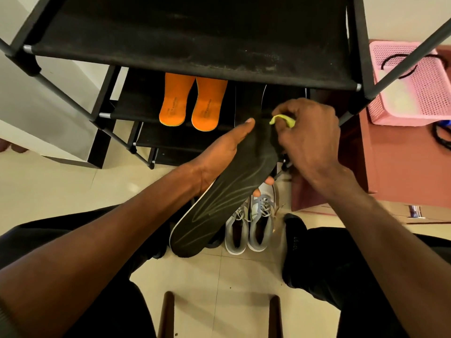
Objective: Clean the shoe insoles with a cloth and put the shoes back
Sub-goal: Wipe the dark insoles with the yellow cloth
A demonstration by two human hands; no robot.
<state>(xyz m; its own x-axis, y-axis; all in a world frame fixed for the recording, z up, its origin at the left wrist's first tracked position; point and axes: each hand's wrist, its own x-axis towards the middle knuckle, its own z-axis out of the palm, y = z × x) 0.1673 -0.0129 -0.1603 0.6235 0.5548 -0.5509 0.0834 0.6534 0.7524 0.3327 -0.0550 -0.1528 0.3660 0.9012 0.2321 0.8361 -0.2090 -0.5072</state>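
Head view: black insole [227,198], pale green streaks.

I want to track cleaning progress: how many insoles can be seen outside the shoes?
3. Two orange insoles lie side by side on a rack shelf; one dark insole is held in the left hand. Others may be hidden.

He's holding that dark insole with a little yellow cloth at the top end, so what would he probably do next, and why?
Probably draw the yellow cloth down the dark insole toward its heel. The right hand pinches the cloth at the toe end, the left hand supports the insole from beneath, and most of its length lies uncovered below. The orange insoles already rest on the rack shelf.
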